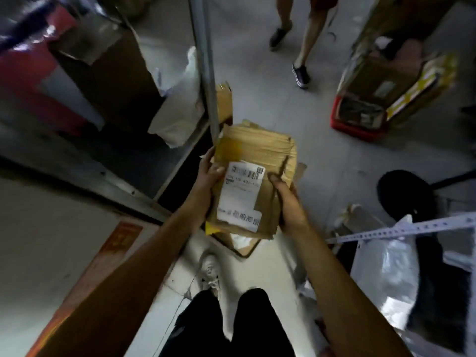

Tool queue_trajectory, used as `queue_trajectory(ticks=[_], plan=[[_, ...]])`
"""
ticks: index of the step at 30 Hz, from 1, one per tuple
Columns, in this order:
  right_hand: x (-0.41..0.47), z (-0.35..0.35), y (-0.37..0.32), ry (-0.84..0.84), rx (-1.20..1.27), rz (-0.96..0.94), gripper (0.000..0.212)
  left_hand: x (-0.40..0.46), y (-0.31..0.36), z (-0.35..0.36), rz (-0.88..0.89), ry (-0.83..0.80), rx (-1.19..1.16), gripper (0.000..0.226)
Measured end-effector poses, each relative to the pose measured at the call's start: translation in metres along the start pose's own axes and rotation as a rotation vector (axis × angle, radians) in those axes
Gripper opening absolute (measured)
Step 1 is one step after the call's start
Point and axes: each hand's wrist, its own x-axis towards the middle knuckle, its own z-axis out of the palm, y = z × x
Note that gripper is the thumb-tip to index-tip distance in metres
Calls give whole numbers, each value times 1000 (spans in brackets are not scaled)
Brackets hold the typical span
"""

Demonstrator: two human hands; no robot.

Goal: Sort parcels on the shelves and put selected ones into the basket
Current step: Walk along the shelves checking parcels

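Note:
A worn brown cardboard parcel (257,155) with a white shipping label and yellow tape is held in front of me, above the floor. My left hand (208,176) grips its left edge, thumb on top beside the label. My right hand (288,199) grips its right edge, thumb on the top face. A red basket (358,127) stands on the floor at the upper right, filled with cardboard parcels. The metal shelf (108,173) on my left carries a tall brown box (108,73) and a white bag parcel (177,109).
A shelf post (206,65) rises just beyond the held parcel. Another person's legs (304,47) stand on the grey floor ahead. A black stool (407,191) and a perforated metal rail (401,230) lie at the right. More flat parcels (242,240) sit by my feet.

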Motion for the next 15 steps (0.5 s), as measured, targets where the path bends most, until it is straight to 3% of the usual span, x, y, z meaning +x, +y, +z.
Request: queue_trajectory(ticks=[2, 5, 8, 15], plan=[[14, -16, 30, 64, 19, 76, 46, 18, -36, -3, -126, 12, -5, 70], [30, -46, 83, 118, -9, 206, 64, 46, -89, -2, -246, 85, 11, 114], [52, -72, 137, 148, -60, 304, 81, 71, -158, -9, -342, 62, 39, 105], [128, -110, 222, 159, -146, 422, 81, 127, -273, -37, -496, 20, 143, 70]])
